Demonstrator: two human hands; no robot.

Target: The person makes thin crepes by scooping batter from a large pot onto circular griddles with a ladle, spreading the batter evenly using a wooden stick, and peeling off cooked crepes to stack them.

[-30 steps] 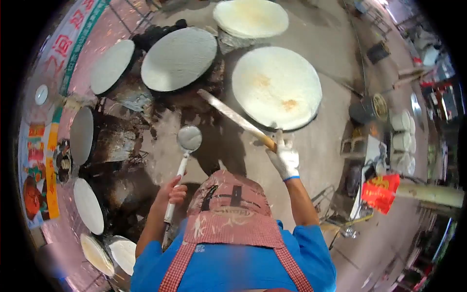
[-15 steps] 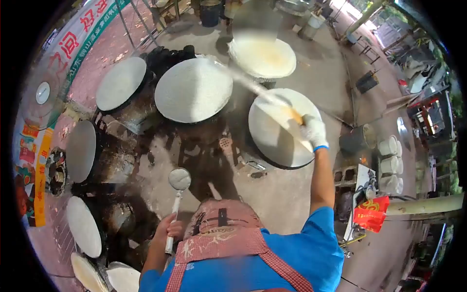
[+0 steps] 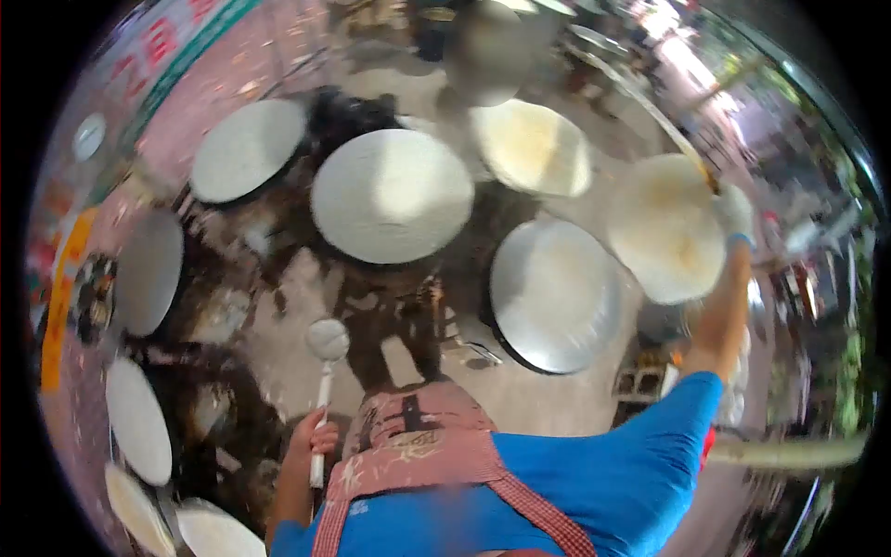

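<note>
My left hand (image 3: 314, 436), bare, is closed round the white handle of a ladle (image 3: 328, 341) whose bowl points away from me. At the right, my right hand (image 3: 735, 210), in a white glove with a blue cuff, grips the edge of a large thin round pancake (image 3: 666, 227). A long, thin stick (image 3: 654, 110) with a tan handle end runs from the same hand towards the far side; its exact grip is blurred. Left of the pancake lies a shiny, bare round griddle (image 3: 557, 297). Beyond it is another browned pancake (image 3: 531, 148).
Several griddles with pale sheets stand in an arc, including a middle griddle (image 3: 392, 195), a far-left griddle (image 3: 249, 150) and a left griddle (image 3: 139, 422). Folded pale sheets (image 3: 220, 529) lie at lower left. Concrete blocks (image 3: 640, 381) sit at right.
My right hand has moved right and away, lifting the pancake off the near-right griddle, whose metal now shows. The stick swung right with it. My left hand still holds the ladle. The view has shifted.
</note>
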